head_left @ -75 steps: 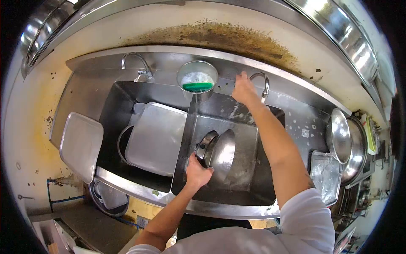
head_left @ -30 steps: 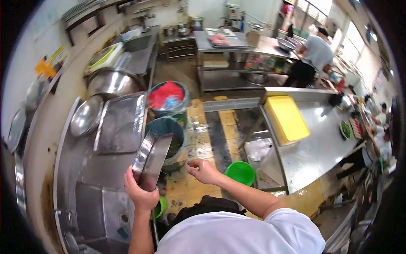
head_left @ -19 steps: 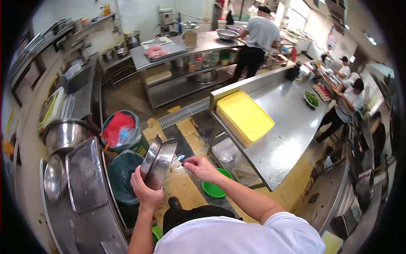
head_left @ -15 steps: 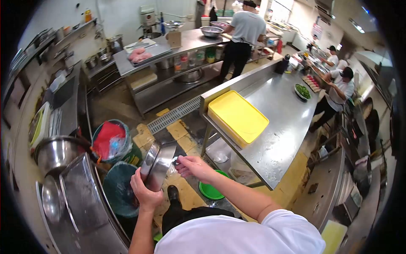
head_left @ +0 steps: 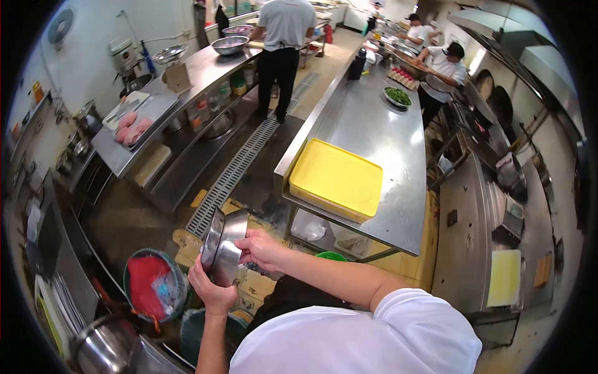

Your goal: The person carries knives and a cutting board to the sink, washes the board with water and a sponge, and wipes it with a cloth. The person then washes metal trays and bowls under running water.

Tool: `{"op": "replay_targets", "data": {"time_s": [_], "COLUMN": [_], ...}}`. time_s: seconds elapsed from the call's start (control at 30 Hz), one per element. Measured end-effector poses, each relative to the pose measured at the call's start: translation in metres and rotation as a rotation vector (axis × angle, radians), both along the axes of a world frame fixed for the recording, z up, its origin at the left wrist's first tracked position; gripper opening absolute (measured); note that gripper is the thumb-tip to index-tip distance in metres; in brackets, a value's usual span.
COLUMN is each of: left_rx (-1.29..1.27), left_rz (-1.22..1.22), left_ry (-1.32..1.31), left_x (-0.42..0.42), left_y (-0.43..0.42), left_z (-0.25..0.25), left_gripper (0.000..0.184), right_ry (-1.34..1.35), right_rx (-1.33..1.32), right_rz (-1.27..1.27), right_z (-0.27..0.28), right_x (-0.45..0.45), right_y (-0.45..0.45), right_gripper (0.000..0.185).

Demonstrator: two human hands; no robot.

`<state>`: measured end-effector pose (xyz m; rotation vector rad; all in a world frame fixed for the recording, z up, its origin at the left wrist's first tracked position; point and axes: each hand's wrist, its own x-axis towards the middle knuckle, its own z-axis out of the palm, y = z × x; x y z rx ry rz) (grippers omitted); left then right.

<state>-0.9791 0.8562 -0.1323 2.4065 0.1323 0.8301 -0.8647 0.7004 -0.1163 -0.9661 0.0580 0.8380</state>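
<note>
Two shallow metal pans or bowls [head_left: 229,249], held on edge side by side, are in front of my body at the centre left. My left hand [head_left: 212,290] grips them from below and the left, its thumb along the bottom of the right one. My right hand [head_left: 258,249] is closed at the right side of the same metalware, its fingertips against the rim. Whether the two pieces are joined cannot be made out. Below my hands are the tiled floor and my dark trousers.
A steel table [head_left: 392,162] ahead bears a yellow-lidded box [head_left: 336,177] and a bowl of greens [head_left: 397,96]. A bin with red material [head_left: 149,283] stands at lower left. One person [head_left: 285,37] stands at the left counter [head_left: 205,65]; others work at the far right. A floor drain [head_left: 240,165] runs between.
The view has swung right from the sinks to the kitchen aisle. My left hand still holds the metalware. My right hand has moved left from the faucet side and now touches the metalware.
</note>
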Motion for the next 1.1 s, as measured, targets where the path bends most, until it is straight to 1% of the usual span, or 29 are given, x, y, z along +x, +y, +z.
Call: {"op": "replay_targets", "data": {"time_s": [0.07, 0.17, 0.27, 0.3, 0.33, 0.4, 0.43, 0.47, 0.5, 0.53, 0.57, 0.63, 0.67, 0.7, 0.77, 0.8, 0.9, 0.97, 1.03, 1.1], "left_rx": [0.008, -0.04, -0.097, -0.108, -0.103, -0.049, -0.022, -0.068, -0.121, -0.188, -0.259, -0.596, -0.762, -0.776, -0.668, -0.656, -0.578, -0.547, -0.54, -0.57], "left_rz": [-0.037, -0.098, -0.152, -0.172, -0.154, -0.204, -0.22, -0.265, -0.328, -0.399, -0.472, -0.48, -0.485, -0.408, -0.435, -0.47, -0.625, -0.687, -0.747, -0.821], "left_ry": [-0.008, 0.019, 0.043, 0.048, 0.114, 0.169, 0.184, 0.262, 0.284, 0.276, 0.27, 0.327, 0.347, 0.329, 0.394, 0.422, 0.345, 0.339, 0.274, 0.281], "left_x": [0.032, 0.086, 0.146, 0.168, 0.188, 0.228, 0.249, 0.264, 0.282, 0.3, 0.316, 0.353, 0.373, 0.39, 0.43, 0.45, 0.513, 0.552, 0.593, 0.636], "left_y": [0.014, 0.034, 0.054, 0.06, 0.066, 0.08, 0.085, 0.093, 0.1, 0.107, 0.112, 0.126, 0.134, 0.133, 0.149, 0.148, 0.145, 0.144, 0.141, 0.139], "left_z": [0.001, -0.001, -0.009, -0.008, -0.007, -0.004, 0.001, 0.007, 0.012, 0.019, 0.024, 0.005, -0.004, -0.002, -0.013, -0.007, -0.005, -0.004, 0.0, -0.003], "left_gripper": [0.084, 0.086, 0.088, 0.089, 0.09, 0.096, 0.099, 0.106, 0.113, 0.101, 0.09, 0.065, 0.053, 0.022, 0.014, 0.013, 0.01, 0.008, 0.008, 0.009], "right_ry": [-0.033, -0.084, -0.128, -0.141, -0.16, -0.188, -0.193, -0.209, -0.219, -0.261, -0.279, -0.338, -0.408, -0.423, -0.435, -0.427, -0.384, -0.311, -0.268, -0.189], "right_rx": [-0.001, -0.02, -0.014, -0.039, -0.063, -0.093, -0.146, -0.2, -0.254, -0.219, -0.261, -0.351, -0.332, -0.351, -0.397, -0.369, -0.399, -0.307, -0.379, -0.419], "right_rz": [-0.05, -0.129, -0.208, -0.244, -0.28, -0.368, -0.371, -0.374, -0.379, -0.424, -0.412, -0.392, -0.402, -0.393, -0.391, -0.4, -0.501, -0.566, -0.62, -0.679], "right_z": [-0.014, -0.014, 0.009, 0.006, 0.004, 0.005, 0.01, 0.017, 0.024, 0.02, 0.023, 0.038, 0.032, 0.033, 0.033, 0.028, 0.019, 0.001, 0.021, 0.032], "right_x": [0.028, 0.072, 0.116, 0.134, 0.153, 0.188, 0.205, 0.222, 0.238, 0.257, 0.268, 0.295, 0.306, 0.315, 0.334, 0.345, 0.385, 0.416, 0.445, 0.478], "right_y": [0.011, 0.028, 0.044, 0.05, 0.057, 0.073, 0.077, 0.077, 0.08, 0.087, 0.09, 0.09, 0.094, 0.097, 0.101, 0.104, 0.108, 0.111, 0.113, 0.116], "right_gripper": [0.017, 0.017, 0.017, 0.017, 0.016, 0.013, 0.012, 0.012, 0.011, 0.011, 0.011, 0.012, 0.013, 0.013, 0.015, 0.016, 0.016, 0.018, 0.021, 0.025]}}
